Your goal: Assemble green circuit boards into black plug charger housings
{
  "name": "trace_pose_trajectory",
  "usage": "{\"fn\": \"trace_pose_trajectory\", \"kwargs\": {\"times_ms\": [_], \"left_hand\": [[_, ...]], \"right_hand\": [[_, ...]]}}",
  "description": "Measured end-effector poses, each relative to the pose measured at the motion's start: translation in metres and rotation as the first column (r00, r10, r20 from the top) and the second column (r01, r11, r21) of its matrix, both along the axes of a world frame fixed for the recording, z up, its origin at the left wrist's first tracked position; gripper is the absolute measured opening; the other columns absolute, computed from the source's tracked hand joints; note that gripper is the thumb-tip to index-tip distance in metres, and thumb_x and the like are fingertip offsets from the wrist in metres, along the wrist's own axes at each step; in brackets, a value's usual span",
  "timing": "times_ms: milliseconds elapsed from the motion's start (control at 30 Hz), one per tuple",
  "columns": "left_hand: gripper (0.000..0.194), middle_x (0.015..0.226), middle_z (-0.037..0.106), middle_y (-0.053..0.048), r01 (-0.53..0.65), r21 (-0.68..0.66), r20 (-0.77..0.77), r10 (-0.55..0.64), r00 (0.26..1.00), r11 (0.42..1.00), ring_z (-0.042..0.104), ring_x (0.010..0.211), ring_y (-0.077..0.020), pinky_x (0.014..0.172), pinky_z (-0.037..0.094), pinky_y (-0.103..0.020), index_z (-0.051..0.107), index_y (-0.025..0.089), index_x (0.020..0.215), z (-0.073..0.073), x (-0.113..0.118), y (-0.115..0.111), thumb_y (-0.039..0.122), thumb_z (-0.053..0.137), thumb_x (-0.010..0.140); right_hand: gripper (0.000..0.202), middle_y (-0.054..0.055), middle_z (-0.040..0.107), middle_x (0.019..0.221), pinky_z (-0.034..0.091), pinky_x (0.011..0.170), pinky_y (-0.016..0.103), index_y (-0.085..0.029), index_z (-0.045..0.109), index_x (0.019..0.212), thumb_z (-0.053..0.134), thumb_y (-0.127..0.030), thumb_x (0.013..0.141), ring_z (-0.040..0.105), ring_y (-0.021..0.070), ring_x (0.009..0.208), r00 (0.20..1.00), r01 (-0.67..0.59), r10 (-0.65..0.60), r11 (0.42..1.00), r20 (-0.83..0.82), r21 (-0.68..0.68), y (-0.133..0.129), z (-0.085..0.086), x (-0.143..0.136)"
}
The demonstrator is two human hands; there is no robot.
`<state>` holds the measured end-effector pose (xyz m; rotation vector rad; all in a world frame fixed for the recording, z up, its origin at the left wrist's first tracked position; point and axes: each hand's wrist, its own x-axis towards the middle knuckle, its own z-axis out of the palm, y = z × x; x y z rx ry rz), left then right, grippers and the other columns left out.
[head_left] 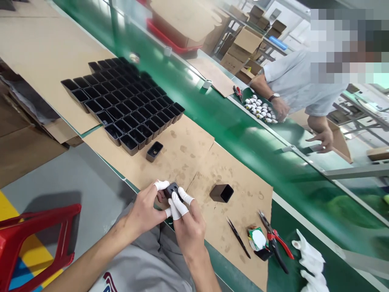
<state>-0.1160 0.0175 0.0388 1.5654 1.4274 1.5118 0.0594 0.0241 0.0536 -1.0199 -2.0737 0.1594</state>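
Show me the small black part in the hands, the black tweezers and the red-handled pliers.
small black part (172, 189), head view, on its top face between the fingertips.
black tweezers (238, 236), head view, on the middle of the legs.
red-handled pliers (282, 242), head view, on the red handle.

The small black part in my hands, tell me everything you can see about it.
The small black part is a little dark casing, plastic by its look, glossy, with an opening or recess on its upper face. Both hands hold it just above the near edge of the cardboard sheet: the left hand from the left, the right hand from below and right. White finger cots cover the fingertips pressing on it. Most of its body is hidden.
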Motion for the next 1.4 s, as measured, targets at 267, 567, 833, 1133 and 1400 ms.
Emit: {"fn": "trace_pose_trajectory", "kwargs": {"times_ms": [267,567,833,1133,1400], "left_hand": [[0.038,0.127,0.071,-0.015,-0.036,0.018,0.319,0.029,0.947,0.999,0.078,0.093,-0.0241,0.071,0.065,-0.036,0.054,0.027,0.141,-0.020,-0.009,-0.006,0.039,0.066,0.107],[0.030,0.123,0.071,-0.010,-0.007,-0.020,0.353,0.014,0.936,1.000,0.078,0.099,-0.0226,0.086,0.069,-0.037,0.065,0.026,0.135,-0.024,-0.009,-0.011,0.026,0.072,0.106],[0.030,0.120,0.068,-0.007,0.043,-0.046,0.315,-0.026,0.949,0.998,0.078,0.100,-0.0203,0.097,0.070,-0.039,0.066,0.026,0.137,-0.021,-0.016,-0.011,0.023,0.073,0.108],[0.025,0.116,0.077,-0.008,0.331,-0.061,-0.106,-0.336,0.936,0.942,0.077,0.107,-0.0270,0.098,0.066,-0.043,0.068,0.026,0.134,0.006,-0.007,-0.005,0.024,0.067,0.109],[0.021,0.125,0.082,-0.009,0.619,-0.230,0.181,-0.592,0.786,0.751,0.079,0.116,-0.0280,0.105,0.064,-0.046,0.073,0.024,0.122,0.024,0.049,0.040,0.021,0.055,0.112]], "right_hand": [[0.064,0.016,0.079,0.137,0.076,0.099,0.044,-0.033,0.066,0.163,0.073,-0.002,0.107,0.083,0.0313,0.125,0.999,0.034,-0.036,0.997,-0.031,-0.068,-0.003,-0.001,-0.003],[0.049,0.017,0.078,0.135,0.075,0.101,0.044,-0.026,0.067,0.156,0.074,-0.011,0.109,0.082,0.0290,0.126,0.982,0.121,-0.140,0.982,-0.125,-0.146,0.001,0.011,-0.010],[0.052,0.015,0.082,0.138,0.075,0.100,0.042,-0.025,0.076,0.148,0.082,-0.004,0.101,0.084,0.0294,0.124,0.925,0.332,-0.337,0.942,-0.178,-0.057,-0.021,0.032,0.009],[0.031,0.018,0.083,0.137,0.078,0.095,0.046,-0.022,0.083,0.130,0.081,-0.007,0.103,0.087,0.0320,0.118,0.854,0.518,-0.514,0.854,-0.072,0.045,-0.048,0.007,0.042],[0.025,0.017,0.085,0.132,0.077,0.097,0.042,-0.021,0.083,0.126,0.076,-0.007,0.106,0.087,0.0297,0.118,0.868,0.495,-0.493,0.868,-0.048,0.036,-0.048,0.006,0.044]]}}
